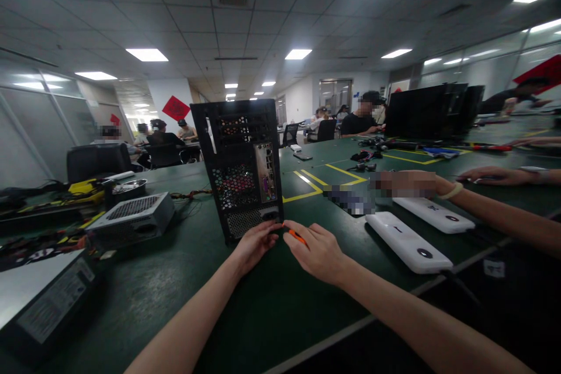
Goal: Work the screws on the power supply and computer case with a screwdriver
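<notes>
The computer case [239, 169] stands upright on the green bench [184, 280], a little in from the near edge and about in the middle of its width, with the rear panel turned to me. I can see the perforated back, the port plate and red parts behind the mesh. My left hand [256, 242] rests at the bottom rear corner of the case, fingers touching the lower edge of it. My right hand [318, 251] is just beside, closed around an orange-handled screwdriver [295, 236] whose tip points to the same lower corner. The left hand holds nothing that I can see; it only steadies the case.

How far the work is, I judge like this: a grey power supply unit [131, 219] lies on the bench to the left of the case, apart from it, and a metal bowl [127, 190] stands behind it toward the far left. The side of the case looks open or at least dark inside, but I cannot tell this for sure. The tool is at the bottom rear edge, so the screws there seem to be the part now in hand; how many are done I cannot see.

Near the right edge two white flat devices [407, 242] lie side by side; another person's hand [407, 182] reaches above them.

About writing: a label is on the grey box [48, 298] at the near left corner, but the text is too small to read. I see no brand on the case.
</notes>
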`<state>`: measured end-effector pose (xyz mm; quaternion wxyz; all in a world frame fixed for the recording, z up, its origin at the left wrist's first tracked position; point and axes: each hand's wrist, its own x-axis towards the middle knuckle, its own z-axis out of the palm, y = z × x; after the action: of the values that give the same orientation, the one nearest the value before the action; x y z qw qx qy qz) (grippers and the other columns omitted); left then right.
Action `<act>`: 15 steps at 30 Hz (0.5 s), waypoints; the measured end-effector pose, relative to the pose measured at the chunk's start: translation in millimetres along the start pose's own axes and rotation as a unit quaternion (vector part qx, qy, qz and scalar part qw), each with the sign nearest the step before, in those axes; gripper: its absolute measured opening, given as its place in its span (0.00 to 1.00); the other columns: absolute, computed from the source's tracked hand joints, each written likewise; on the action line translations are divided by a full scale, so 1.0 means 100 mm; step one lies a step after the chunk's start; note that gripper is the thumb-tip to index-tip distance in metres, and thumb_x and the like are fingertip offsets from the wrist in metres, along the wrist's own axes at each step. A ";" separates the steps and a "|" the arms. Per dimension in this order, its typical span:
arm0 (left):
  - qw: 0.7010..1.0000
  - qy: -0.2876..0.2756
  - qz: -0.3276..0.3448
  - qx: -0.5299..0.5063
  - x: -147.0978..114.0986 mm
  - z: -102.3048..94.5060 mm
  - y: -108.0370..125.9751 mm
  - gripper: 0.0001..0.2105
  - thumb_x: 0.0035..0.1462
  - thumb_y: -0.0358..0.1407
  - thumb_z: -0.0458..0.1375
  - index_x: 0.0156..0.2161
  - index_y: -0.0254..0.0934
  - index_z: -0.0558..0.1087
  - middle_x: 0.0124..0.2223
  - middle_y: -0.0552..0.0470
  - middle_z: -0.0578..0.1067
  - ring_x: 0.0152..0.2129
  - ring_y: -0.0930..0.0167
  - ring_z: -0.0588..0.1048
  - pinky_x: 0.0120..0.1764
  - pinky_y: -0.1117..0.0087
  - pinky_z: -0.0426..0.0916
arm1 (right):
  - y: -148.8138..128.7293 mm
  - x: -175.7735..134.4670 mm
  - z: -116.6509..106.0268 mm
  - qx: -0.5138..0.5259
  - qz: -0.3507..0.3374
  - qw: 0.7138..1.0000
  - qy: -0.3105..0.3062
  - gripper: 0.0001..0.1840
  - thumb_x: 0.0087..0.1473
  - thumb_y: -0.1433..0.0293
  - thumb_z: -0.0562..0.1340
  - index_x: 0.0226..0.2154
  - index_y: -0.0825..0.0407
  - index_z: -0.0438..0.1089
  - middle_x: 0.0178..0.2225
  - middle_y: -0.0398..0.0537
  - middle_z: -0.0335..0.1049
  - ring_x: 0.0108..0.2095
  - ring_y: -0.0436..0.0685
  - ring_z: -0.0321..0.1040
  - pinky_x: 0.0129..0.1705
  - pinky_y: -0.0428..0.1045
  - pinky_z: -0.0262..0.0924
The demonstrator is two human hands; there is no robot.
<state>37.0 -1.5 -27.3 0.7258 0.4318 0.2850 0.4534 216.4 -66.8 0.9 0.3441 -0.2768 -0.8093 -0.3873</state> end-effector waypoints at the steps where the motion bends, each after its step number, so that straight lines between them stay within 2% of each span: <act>1: 1.000 0.000 0.000 0.003 0.00 0.00 0.00 0.12 0.51 0.26 0.55 0.43 0.30 0.70 0.47 0.41 0.70 0.32 0.75 0.72 0.35 0.76 0.66 | 0.00 -0.01 0.01 -0.004 -0.005 1.000 0.005 0.11 0.54 0.74 0.51 0.40 0.54 0.63 0.43 0.55 0.67 0.35 0.52 0.66 0.31 0.47 0.54; 8: 0.999 0.029 -0.008 0.013 -0.03 0.03 0.02 0.12 0.51 0.26 0.55 0.42 0.30 0.70 0.46 0.41 0.71 0.25 0.78 0.71 0.34 0.75 0.66 | 0.02 -0.03 0.04 -0.028 0.012 0.999 -0.009 0.07 0.53 0.74 0.55 0.35 0.52 0.65 0.36 0.51 0.70 0.29 0.51 0.66 0.31 0.48 0.53; 15: 1.000 0.004 0.014 0.013 -0.04 0.00 0.00 0.11 0.50 0.27 0.56 0.41 0.30 0.71 0.46 0.41 0.71 0.32 0.74 0.73 0.37 0.75 0.66 | -0.05 0.02 0.01 0.024 -0.038 0.999 -0.030 0.11 0.54 0.73 0.51 0.39 0.53 0.64 0.44 0.57 0.66 0.35 0.53 0.66 0.34 0.48 0.57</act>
<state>35.4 -5.1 -26.8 0.7126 0.4433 0.2875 0.4615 211.1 -68.0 0.3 0.3116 -0.2487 -0.8382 -0.3721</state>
